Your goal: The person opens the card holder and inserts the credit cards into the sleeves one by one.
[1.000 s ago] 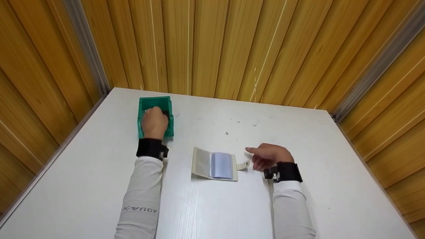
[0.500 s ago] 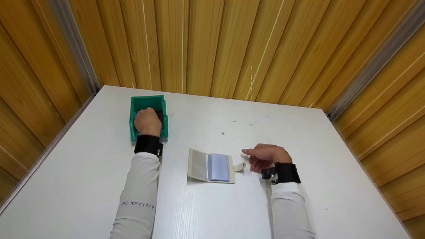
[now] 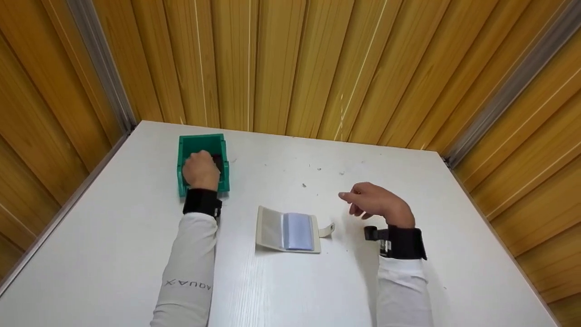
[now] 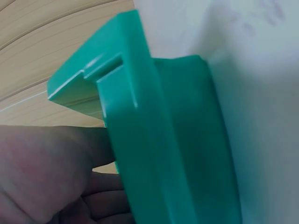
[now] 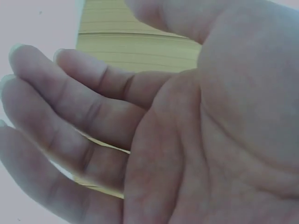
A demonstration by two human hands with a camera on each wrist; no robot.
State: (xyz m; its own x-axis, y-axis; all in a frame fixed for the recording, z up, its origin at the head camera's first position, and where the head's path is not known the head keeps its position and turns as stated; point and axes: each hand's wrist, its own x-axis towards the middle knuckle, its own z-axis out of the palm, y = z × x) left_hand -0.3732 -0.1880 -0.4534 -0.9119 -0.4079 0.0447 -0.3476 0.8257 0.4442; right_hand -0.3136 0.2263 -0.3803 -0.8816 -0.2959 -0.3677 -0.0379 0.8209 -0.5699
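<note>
My left hand (image 3: pixel 201 170) reaches down into a green plastic bin (image 3: pixel 203 142) at the back left of the table. Something dark shows inside the bin, right of the hand. In the left wrist view the bin's side wall (image 4: pixel 159 140) hides my fingertips, so I cannot tell what they hold. A small cream card holder (image 3: pixel 271 229) lies open at mid-table, its clear bluish sleeves (image 3: pixel 299 231) facing up and its snap strap (image 3: pixel 326 230) sticking out to the right. Right of that strap hovers my right hand (image 3: pixel 379 202), holding nothing, fingers loosely bent (image 5: pixel 107 112).
The white table (image 3: pixel 281 290) carries a few tiny dark specks (image 3: pixel 304 185) beyond the card holder. Yellow wood-look panels (image 3: pixel 277 68) wall in its back and sides, with grey metal posts (image 3: pixel 102 63) at the corners.
My right hand has risen and shifted a little to the right, away from the strap. The left hand stays inside the bin. The head view has swung slightly.
</note>
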